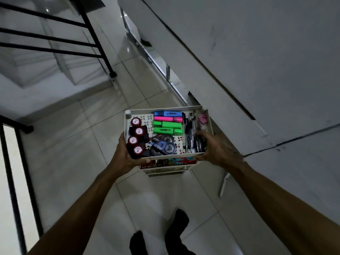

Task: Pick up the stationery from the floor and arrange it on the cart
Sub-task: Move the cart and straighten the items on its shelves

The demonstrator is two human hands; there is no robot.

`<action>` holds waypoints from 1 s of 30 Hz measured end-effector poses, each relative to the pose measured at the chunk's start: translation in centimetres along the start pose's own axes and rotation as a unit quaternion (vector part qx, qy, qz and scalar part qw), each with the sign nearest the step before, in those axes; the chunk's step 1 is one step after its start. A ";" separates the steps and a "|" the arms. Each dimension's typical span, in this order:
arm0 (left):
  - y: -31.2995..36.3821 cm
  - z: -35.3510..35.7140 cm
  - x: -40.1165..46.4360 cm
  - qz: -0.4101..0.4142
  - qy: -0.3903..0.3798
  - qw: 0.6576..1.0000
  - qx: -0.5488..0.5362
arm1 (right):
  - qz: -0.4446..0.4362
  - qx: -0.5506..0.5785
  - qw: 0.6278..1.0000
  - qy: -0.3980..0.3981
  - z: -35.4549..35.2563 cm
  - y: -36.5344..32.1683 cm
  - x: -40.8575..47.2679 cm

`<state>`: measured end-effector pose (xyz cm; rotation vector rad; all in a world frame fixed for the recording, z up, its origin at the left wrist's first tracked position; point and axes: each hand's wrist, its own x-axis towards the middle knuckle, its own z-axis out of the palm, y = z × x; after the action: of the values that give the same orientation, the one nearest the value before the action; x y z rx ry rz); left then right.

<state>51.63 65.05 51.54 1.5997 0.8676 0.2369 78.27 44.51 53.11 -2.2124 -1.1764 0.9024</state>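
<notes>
Here both hands, left hand (127, 155) and right hand (217, 150), grip the cart (165, 108).

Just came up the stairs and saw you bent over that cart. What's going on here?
A person grips the top tray of a small white cart with both hands: the left hand at its near left corner, the right hand at its near right corner. The tray holds highlighters, pens, correction tapes and red-capped items. No stationery shows on the floor.
</notes>
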 end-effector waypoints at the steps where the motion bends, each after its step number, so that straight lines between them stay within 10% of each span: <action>1: -0.3 0.0 -0.3 -0.001 0.004 1.000 -0.002 | -0.004 0.000 1.000 -0.005 0.1 0.0 0.1; 30: 0.5 6.0 0.7 0.029 -0.021 0.999 -0.023 | 0.041 -0.031 0.996 0.072 -2.1 5.5 -2.7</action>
<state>55.92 60.89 50.34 1.5817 0.7789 0.2608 81.71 39.17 51.73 -2.3481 -1.0671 0.7335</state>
